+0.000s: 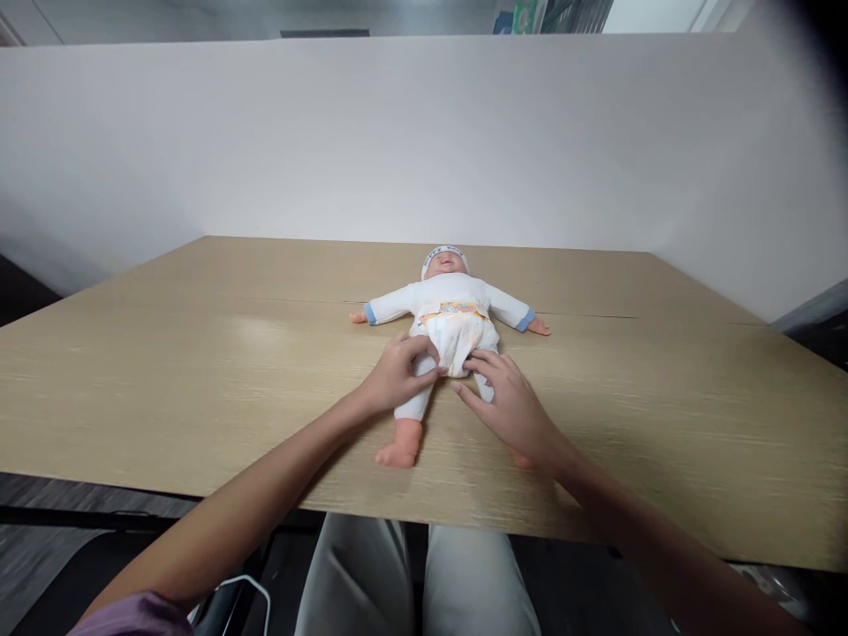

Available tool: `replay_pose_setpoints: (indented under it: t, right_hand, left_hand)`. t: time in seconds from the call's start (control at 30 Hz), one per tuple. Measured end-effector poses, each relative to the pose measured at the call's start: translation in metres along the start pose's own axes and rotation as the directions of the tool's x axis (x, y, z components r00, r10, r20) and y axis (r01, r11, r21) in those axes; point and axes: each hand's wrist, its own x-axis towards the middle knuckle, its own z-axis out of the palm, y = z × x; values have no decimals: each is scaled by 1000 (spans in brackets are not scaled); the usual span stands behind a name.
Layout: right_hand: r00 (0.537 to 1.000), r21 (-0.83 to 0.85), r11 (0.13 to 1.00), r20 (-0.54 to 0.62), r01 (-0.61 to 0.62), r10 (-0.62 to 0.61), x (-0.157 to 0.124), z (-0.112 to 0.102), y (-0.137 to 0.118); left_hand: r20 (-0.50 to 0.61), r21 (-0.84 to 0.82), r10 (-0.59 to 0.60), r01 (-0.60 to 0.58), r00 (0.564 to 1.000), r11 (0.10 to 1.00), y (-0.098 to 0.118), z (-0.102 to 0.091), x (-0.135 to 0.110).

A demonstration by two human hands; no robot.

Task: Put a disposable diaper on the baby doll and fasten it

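Observation:
A baby doll point(397, 302) lies on its back on the table, head away from me, arms spread and legs toward me. It wears a white outfit with blue cuffs, a white cap point(445, 251) and, over the outfit, a white diaper point(457, 340) with a coloured print at the waist. At the diaper's left leg edge, my left hand point(401, 371) has thumb and fingertips closed on the material. My right hand point(507, 402) touches the opposite leg edge with its fingertips, thumb held apart. It hides much of the doll's right-side leg.
The wooden table point(199, 371) spreads wide on both sides, with a thin seam across it. A white partition point(397, 141) rises behind its far edge. My legs point(358, 583) are under the near edge, where a white cable point(255, 583) hangs at the left.

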Motion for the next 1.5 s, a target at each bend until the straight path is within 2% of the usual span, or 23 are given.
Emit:
replay_pose_setpoints:
  t: [0.17, 0.27, 0.37, 0.43, 0.5, 0.6, 0.67, 0.73, 0.93, 1.17, 1.33, 1.4, 1.5]
  right_hand:
    - [998, 51, 997, -19, -59, 60, 6, -10, -5]
    - [987, 96, 983, -15, -158, 160, 7, -18, -8]
    - [975, 141, 965, -8, -220, 223, 8, -21, -7]
    - [979, 121, 972, -2, -201, 203, 8, -20, -7]
    - [990, 58, 988, -2, -141, 141, 7, -16, -6]
    - [999, -27, 999, 6, -41, 41, 5, -10, -6]
    - [1000, -43, 999, 23, -19, 20, 3, -7, -6]
    - [999, -41, 999, 35, -18, 20, 2, -6, -5]
    - [999, -1, 1000, 41, -30, 30, 0, -4, 0]
    - [990, 61, 992, 97, -110, 104, 10, -6, 2]
    - [968, 207, 947, 6, -246, 251, 16, -9, 5]
    - [955, 184, 941, -37, -283, 295, 16, -13, 7]
    - [955, 103, 953, -55, -285, 292, 16, -19, 8]
  left_hand:
    - [-42, -186, -152, 142, 988, 972, -2, 3, -1]
    - [-76, -311, -246, 211, 966, 927, -2, 7, -2]
    - [-124, -356, -334, 272, 934, 894, -2, 11, -4]
    - [-134, -362, -371, 303, 919, 882, -1, 12, -6]
    - [-129, -323, -364, 308, 923, 895, 1, 12, -9]
    - [-117, -174, -295, 273, 948, 946, 4, 10, -12]
    - [-98, -103, -278, 268, 956, 958, 5, 8, -12]
    - [-66, -127, -291, 281, 955, 951, 4, 8, -10]
    - [-5, -357, -367, 341, 930, 870, 1, 9, -2]
    - [25, -417, -387, 362, 922, 834, 4, 7, -2]
    - [-16, -408, -365, 327, 931, 852, 3, 9, -1]
    - [-37, -380, -357, 318, 933, 869, 3, 10, -2]
    - [-51, -345, -336, 299, 941, 890, 2, 10, -3]
